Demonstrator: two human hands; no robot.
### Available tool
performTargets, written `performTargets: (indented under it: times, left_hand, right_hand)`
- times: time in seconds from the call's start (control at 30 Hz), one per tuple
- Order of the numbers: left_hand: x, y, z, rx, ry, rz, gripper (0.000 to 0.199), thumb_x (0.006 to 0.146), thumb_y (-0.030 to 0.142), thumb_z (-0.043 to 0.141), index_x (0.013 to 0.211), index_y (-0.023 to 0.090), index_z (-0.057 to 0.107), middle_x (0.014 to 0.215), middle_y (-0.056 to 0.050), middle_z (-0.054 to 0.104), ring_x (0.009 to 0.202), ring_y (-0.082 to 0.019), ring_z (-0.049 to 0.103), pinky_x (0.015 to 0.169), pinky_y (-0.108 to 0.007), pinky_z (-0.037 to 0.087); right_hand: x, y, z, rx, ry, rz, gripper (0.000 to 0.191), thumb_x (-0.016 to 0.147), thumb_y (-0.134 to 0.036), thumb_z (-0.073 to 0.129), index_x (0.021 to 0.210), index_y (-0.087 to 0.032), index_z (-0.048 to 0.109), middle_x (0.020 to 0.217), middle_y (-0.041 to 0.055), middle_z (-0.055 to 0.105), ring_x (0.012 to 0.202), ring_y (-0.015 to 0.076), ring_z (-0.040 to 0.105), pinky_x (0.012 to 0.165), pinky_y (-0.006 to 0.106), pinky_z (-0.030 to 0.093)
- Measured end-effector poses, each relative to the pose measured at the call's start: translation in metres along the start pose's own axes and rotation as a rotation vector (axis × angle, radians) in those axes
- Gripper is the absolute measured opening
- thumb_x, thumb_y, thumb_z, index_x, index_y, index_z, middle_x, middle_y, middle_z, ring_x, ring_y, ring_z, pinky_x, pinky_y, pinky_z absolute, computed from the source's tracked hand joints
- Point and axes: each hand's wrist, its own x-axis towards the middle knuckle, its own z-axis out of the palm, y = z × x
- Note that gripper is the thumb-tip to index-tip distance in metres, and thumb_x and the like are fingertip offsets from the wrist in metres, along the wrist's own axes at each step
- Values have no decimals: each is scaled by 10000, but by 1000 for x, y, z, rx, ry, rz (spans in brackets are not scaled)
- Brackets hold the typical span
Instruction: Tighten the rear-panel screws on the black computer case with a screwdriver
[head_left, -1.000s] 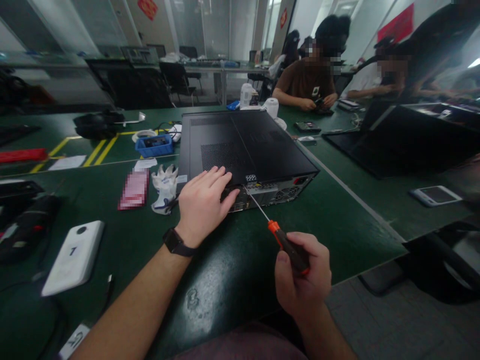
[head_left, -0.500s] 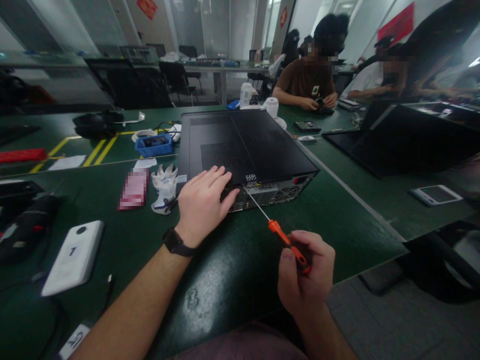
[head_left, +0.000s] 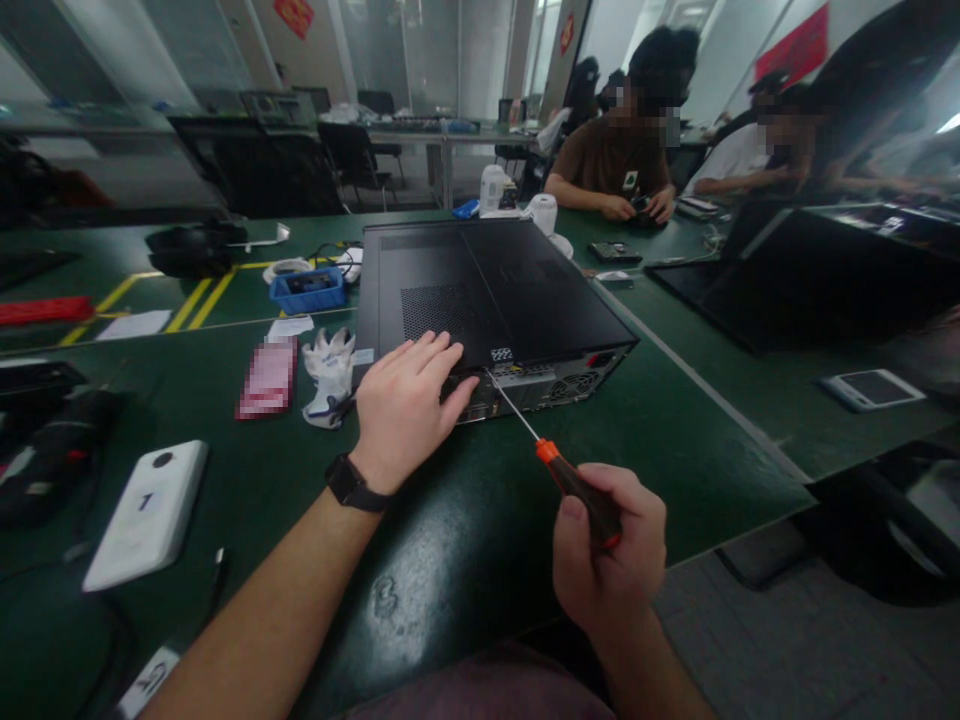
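Observation:
A black computer case [head_left: 525,290] lies flat on the green table, its back panel with ports and a fan grille facing me. My left hand [head_left: 409,400] rests on the near left part of its top, fingers stretched out over the edge, holding nothing. In my right hand [head_left: 611,550] is an orange and black screwdriver [head_left: 553,455], gripped by its handle. Its thin shaft points up and left, and the tip meets the upper edge of the back panel. Whether a screw sits under the tip is too small to tell.
Left of the case lie a white glove [head_left: 328,375], a pink packet [head_left: 268,378], a blue bin [head_left: 307,290] and a white power bank [head_left: 148,515]. To the right are a black laptop [head_left: 810,280] and a phone-like device [head_left: 871,390]. A person [head_left: 611,170] sits across the table.
The screwdriver handle has turned about its axis in my right hand, showing its black side instead of mostly orange. The left hand and the case have stayed put.

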Motion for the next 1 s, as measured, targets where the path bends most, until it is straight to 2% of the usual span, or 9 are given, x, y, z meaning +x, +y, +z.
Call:
performTargets:
  times: [0.17, 0.33, 0.57, 0.73, 0.8, 1.0]
  left_hand:
    - [-1, -1, 0, -6, -3, -3, 344, 962, 352, 659, 1238, 155, 714, 1334, -130, 722, 1260, -293, 681, 1102, -475, 531]
    - [-1, -1, 0, -23, -11, -14, 342, 968, 353, 651, 1246, 165, 713, 1345, -129, 715, 1270, -298, 675, 1108, -488, 526]
    - [-1, 0, 0, -14, -7, -7, 338, 968, 353, 653, 1238, 160, 714, 1338, -126, 720, 1268, -292, 676, 1109, -474, 524]
    - [0, 0, 0, -3, 0, -1, 349, 966, 360, 653, 1237, 149, 714, 1328, -130, 725, 1254, -290, 684, 1102, -465, 528]
    - [0, 0, 0, -2, -5, -3, 346, 965, 359, 654, 1233, 148, 716, 1333, -129, 722, 1258, -290, 682, 1107, -464, 525]
    - [-1, 0, 0, -2, -5, -1, 345, 970, 364, 649, 1234, 151, 714, 1333, -126, 723, 1260, -290, 681, 1105, -463, 525]
  right_hand:
    - [-7, 4, 0, -46, -4, 118, 219, 965, -242, 588, 1177, -216, 632, 888, 30, 723, 623, 144, 683, 565, 267, 546]
    - [-6, 4, 0, 38, -26, 64, 261, 948, -229, 569, 1204, -203, 613, 994, 63, 717, 698, 157, 698, 598, 283, 558]
    - [-5, 3, -1, -7, -37, 109, 215, 980, -227, 555, 1179, -216, 637, 831, 15, 708, 618, 145, 675, 566, 271, 545]
    - [5, -1, -2, 84, -51, -20, 269, 906, -191, 579, 1175, -200, 600, 944, 50, 691, 772, 179, 700, 654, 310, 585]
    - [5, -1, -1, 75, -44, -48, 282, 894, -167, 591, 1173, -206, 599, 944, 46, 698, 769, 177, 707, 645, 302, 584]
    - [-6, 3, 1, 15, -48, 95, 246, 981, -233, 543, 1208, -213, 636, 897, 34, 722, 620, 138, 686, 535, 254, 540]
